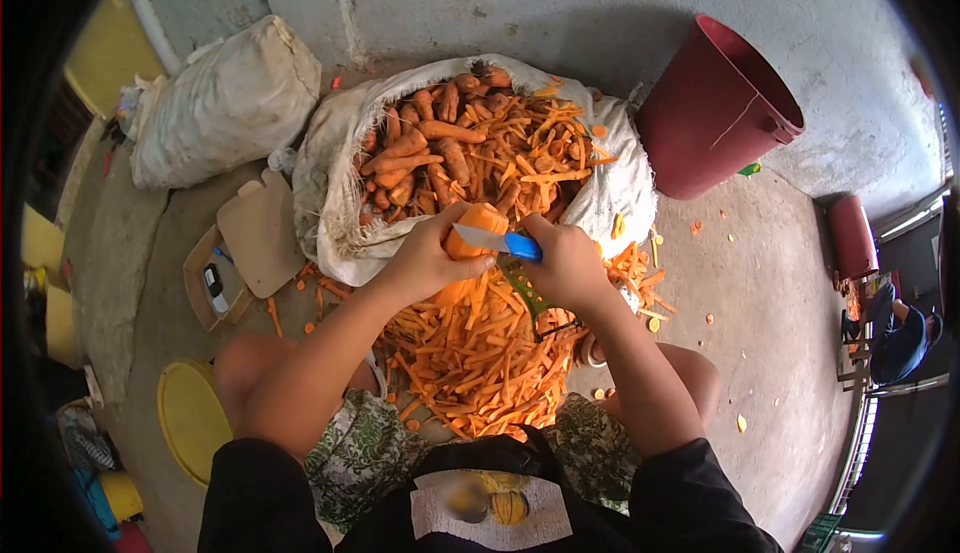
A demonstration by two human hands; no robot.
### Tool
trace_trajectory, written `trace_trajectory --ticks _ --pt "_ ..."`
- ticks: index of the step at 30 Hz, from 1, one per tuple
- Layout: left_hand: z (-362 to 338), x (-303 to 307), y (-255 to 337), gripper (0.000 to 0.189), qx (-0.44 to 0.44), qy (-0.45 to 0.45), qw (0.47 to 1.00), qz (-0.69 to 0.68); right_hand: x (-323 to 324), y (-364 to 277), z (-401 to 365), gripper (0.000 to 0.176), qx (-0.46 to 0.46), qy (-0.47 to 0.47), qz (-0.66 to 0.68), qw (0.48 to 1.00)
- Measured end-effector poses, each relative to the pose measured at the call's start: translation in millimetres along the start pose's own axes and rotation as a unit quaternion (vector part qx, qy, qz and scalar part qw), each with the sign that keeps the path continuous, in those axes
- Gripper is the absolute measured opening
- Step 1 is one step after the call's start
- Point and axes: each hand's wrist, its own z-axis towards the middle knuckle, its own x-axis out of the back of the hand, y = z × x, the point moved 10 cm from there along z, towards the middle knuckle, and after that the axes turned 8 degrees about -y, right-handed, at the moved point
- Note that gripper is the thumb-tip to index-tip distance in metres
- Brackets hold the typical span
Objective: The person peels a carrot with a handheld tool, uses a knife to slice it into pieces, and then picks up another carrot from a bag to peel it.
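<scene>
Peel heap (480, 363) beneath the grip; left hand (430, 258) clasps carrot (475, 223), right hand (570, 268) clenches knife (500, 242): best slice outward, shallow.

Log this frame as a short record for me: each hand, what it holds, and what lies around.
left hand: grip shut on a carrot
right hand: grip shut on a blue-handled knife, blade across the carrot
under the hands: pile of carrot strips
beyond the hands: open sack with whole carrots and strips
far right: maroon bucket
left side: closed sack, cardboard box, yellow lid
</scene>
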Motion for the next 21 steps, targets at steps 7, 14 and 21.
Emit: trace_trajectory --ticks 7,14,21 --pt "-9 7 35 0.052 -0.142 0.06 0.973 0.171 7 -12 -9 0.017 0.042 0.019 0.035 0.998" --pt "-15 3 56 0.051 -0.194 0.09 0.942 0.258 -1 -1 -6 0.019 0.028 -0.002 0.062 0.998" --pt "-19 5 64 0.049 -0.213 0.108 0.92 0.31 -20 10 2 0.019 0.04 -0.021 0.111 0.993"
